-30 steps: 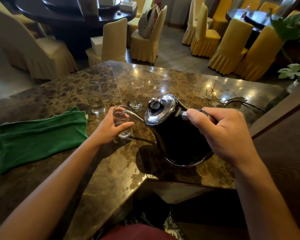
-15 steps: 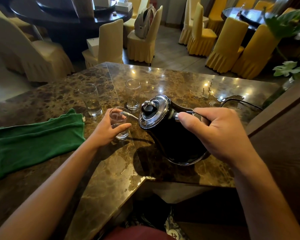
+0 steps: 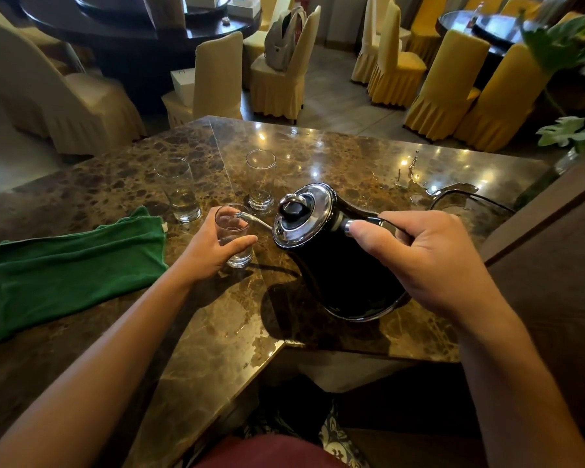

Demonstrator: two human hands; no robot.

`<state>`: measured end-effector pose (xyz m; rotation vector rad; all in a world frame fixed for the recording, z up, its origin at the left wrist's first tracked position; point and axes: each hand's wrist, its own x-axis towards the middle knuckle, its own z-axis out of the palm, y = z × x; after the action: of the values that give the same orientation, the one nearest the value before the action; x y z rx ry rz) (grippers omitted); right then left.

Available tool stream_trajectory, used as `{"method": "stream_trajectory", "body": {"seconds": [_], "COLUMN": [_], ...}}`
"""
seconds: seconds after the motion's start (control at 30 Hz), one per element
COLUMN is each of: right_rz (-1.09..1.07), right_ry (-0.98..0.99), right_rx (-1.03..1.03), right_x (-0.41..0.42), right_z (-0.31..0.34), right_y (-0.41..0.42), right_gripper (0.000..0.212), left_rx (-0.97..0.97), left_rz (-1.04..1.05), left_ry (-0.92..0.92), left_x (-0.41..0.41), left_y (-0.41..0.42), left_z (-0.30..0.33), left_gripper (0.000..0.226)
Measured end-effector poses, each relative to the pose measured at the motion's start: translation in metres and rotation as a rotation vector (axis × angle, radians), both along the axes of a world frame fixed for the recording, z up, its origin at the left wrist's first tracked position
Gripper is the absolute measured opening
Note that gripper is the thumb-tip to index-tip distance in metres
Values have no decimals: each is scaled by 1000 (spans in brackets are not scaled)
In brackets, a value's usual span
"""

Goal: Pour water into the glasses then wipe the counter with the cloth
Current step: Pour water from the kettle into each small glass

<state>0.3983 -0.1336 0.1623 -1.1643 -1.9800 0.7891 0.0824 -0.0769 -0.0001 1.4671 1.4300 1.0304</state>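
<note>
Two bare forearms enter from the bottom corners of the frame, over one brown marbled surface (image 3: 217,332).

One black kettle (image 3: 345,275), centre right: tilted toward the left, chrome lid (image 3: 301,214) with a black knob, thin spout (image 3: 255,219) reaching over the rim of the nearest glass. The right hand (image 3: 429,261) holds it, grip closed round the handle, thumb laid along the top near the lid.

Three clear glasses, counted near to far:
1. Near glass (image 3: 233,238), centre of the frame, upright on the surface, a little water in the bottom. The left hand (image 3: 213,251) has its grip curled round it, thumb across the front.
2. Left glass (image 3: 179,190), upright, just beyond the cloth's far corner, partly filled.
3. Far glass (image 3: 260,180), upright, just behind the near glass; its water level is hard to tell.

One green cloth (image 3: 71,268), folded, lying flat at middle left, near the left hand but apart from it.

One kettle base with cord (image 3: 470,204), middle right, with a wet patch (image 3: 409,177) beside it.

Beyond the surface, upper frame: several cloth-covered chairs (image 3: 450,82), two dark round tables (image 3: 142,32), one grey backpack (image 3: 281,38) on a chair, green plant leaves (image 3: 568,130) at the right edge.
</note>
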Motion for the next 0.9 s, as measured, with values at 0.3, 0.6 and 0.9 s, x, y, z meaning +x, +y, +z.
{"method": "stream_trajectory", "body": {"seconds": [0.3, 0.6, 0.9], "right_rz": [-43, -66, -290], "right_ry": [128, 397, 666], "right_rx": [-107, -294, -432], "right_x": [10, 13, 9], "right_z": [-24, -45, -73], "right_y": [-2, -9, -19], "right_gripper": [59, 67, 45], "left_rx": [11, 23, 30], "left_rz": [8, 12, 16], "left_ry": [-32, -72, -97], "left_x": [-1, -2, -3], "left_y": [3, 5, 5], "left_z": [-5, -11, -15], "left_gripper": [66, 60, 63]}}
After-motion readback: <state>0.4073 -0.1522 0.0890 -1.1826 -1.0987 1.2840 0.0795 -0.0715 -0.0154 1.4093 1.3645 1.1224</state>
